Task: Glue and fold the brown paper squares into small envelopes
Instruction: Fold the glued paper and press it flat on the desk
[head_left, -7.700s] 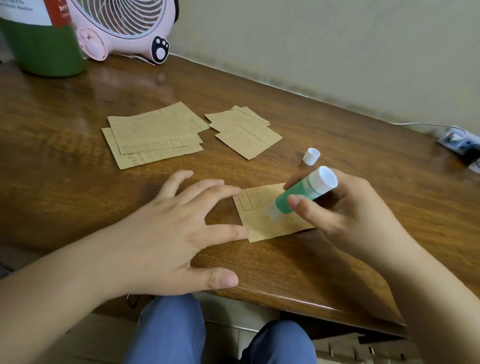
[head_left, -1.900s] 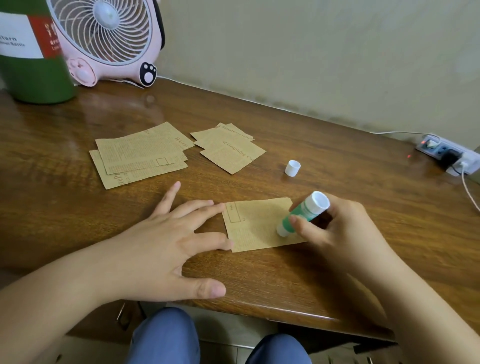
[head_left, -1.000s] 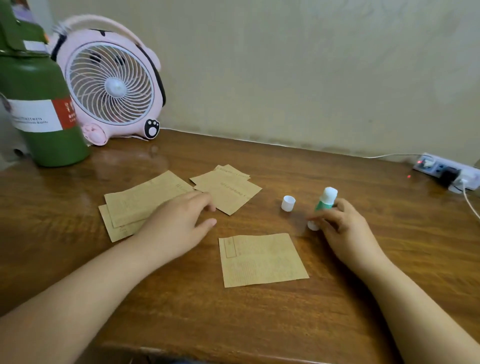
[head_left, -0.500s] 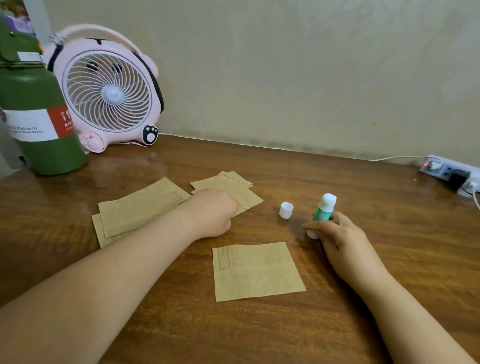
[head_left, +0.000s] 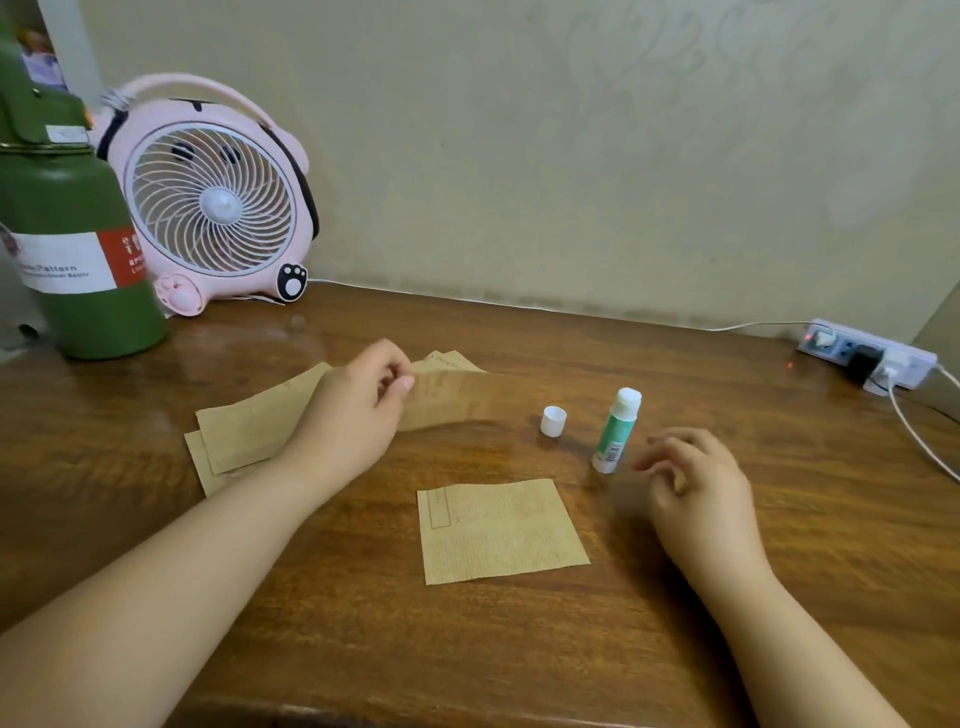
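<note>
I count two hands, one glue stick (head_left: 615, 431), one white cap (head_left: 552, 420), one pink fan (head_left: 210, 202), one green bottle (head_left: 72, 244), and one power strip (head_left: 866, 359); the number of brown paper pieces is unclear.

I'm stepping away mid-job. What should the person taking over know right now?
Left hand pinches a blurred brown square, lifting it off the far stack.
Right hand is open, holds nothing, beside the glue stick, which stands upright, uncapped; its cap sits to its left.
One square lies flat and unfolded in front; bigger sheets lie left.
No finished envelope in view; folding is all left.
</note>
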